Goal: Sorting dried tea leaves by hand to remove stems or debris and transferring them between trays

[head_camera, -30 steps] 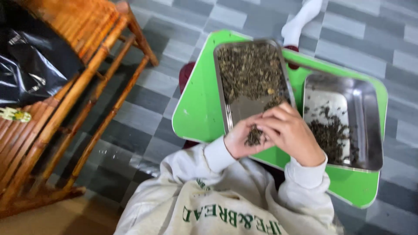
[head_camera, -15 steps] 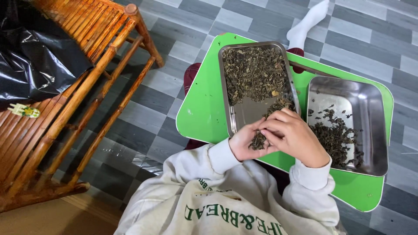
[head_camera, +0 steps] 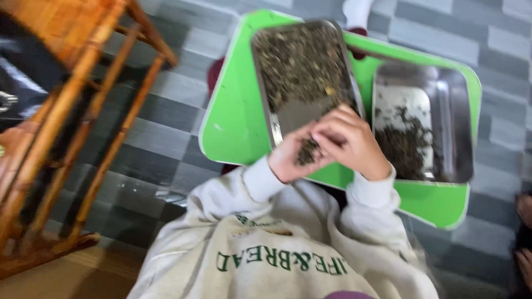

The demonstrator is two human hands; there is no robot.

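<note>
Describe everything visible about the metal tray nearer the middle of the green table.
The left metal tray is a shallow rectangular pan of dull silvery steel with a raised rim and rounded corners. It lies flat on the green table, slightly askew, beside a second steel tray. Dry, dark brownish-green leaf bits cover its far part; the near end is bare metal. The left hand, cupping a pinch of the leaves, and the right hand overlap its near edge; contact is unclear.

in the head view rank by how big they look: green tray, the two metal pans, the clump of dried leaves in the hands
1. green tray
2. left metal pan and right metal pan: look alike, unranked
3. clump of dried leaves, cupped in the left hand
</note>
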